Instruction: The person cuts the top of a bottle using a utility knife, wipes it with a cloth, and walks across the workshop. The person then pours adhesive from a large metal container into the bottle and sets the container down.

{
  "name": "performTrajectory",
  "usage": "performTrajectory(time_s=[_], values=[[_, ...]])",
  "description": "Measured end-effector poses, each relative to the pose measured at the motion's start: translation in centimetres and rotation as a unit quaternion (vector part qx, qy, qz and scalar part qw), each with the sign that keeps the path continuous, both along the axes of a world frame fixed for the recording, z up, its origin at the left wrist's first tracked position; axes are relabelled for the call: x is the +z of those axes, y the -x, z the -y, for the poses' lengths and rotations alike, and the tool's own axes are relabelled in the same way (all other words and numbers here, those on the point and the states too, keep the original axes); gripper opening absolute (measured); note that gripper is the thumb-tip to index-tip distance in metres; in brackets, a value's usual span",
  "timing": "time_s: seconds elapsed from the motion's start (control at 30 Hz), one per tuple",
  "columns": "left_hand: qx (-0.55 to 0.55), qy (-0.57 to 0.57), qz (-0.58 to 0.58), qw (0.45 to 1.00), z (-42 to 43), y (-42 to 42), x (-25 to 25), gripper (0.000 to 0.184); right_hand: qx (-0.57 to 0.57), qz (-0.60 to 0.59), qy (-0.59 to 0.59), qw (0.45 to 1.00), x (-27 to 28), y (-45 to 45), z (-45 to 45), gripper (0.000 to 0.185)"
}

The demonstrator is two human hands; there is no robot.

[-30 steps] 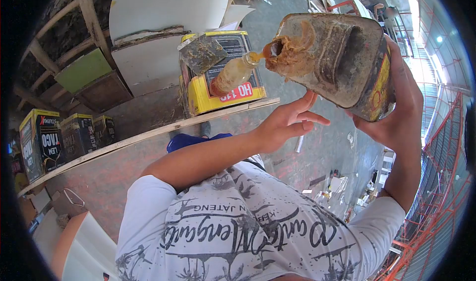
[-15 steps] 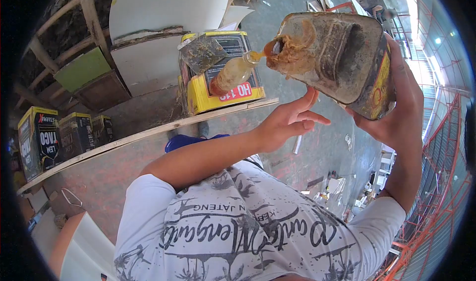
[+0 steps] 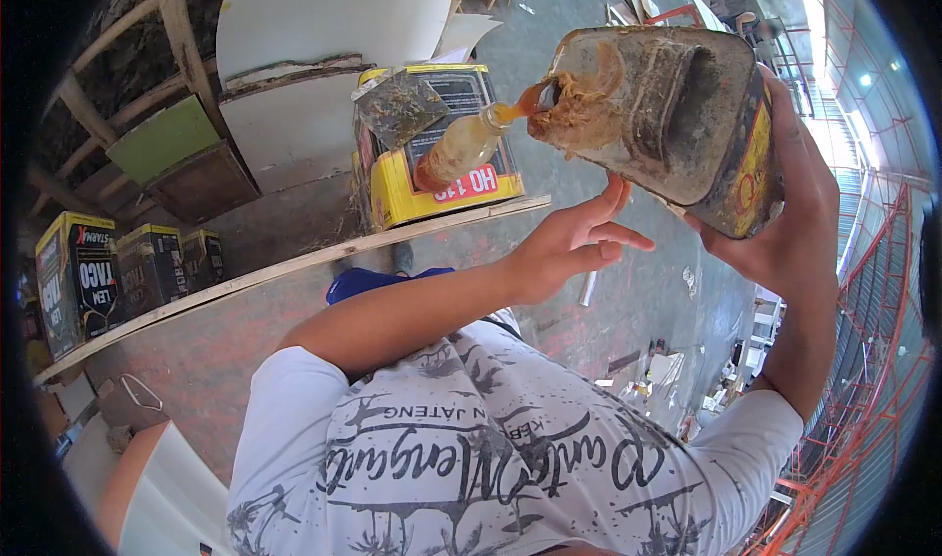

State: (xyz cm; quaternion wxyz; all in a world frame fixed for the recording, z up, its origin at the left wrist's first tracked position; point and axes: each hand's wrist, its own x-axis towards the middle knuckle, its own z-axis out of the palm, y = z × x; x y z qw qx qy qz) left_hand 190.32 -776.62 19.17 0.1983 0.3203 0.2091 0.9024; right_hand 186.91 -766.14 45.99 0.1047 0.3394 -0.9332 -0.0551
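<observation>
My right hand (image 3: pixel 800 203) grips a dirty, glue-crusted metal can (image 3: pixel 657 114) by its far right side and base. The can is tipped over to the left. From its crusted opening, a thick amber glue stream (image 3: pixel 515 109) runs to the mouth of a clear bottle (image 3: pixel 461 149). Reddish-amber liquid shows inside the bottle, mostly low down; no hand holds it. My left hand (image 3: pixel 579 237) is under the can with fingers apart, one fingertip at the can's lower edge. Behind the bottle is a yellow-and-black can (image 3: pixel 402 193) with a dark, stained flat piece (image 3: pixel 400 106) on top.
A wooden plank edge (image 3: pixel 294 266) runs along the bench before me. Several black-and-yellow glue cans (image 3: pixel 78 276) stand at its left end. White panels (image 3: pixel 329 26) lean behind, beside a green board (image 3: pixel 165 139). Scraps litter the floor at right.
The glue stream between the can's opening and the bottle looks thicker. Both hands, the can and the bottle stay nearly in place.
</observation>
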Motion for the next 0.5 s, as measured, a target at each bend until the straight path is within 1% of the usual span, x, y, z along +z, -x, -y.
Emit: performTrajectory(time_s=[0.5], values=[[0.013, -0.020, 0.008, 1.000, -0.12, -0.19, 0.41, 0.085, -0.005, 0.002, -0.002, 1.000, 0.19, 0.15, 0.31, 0.114]])
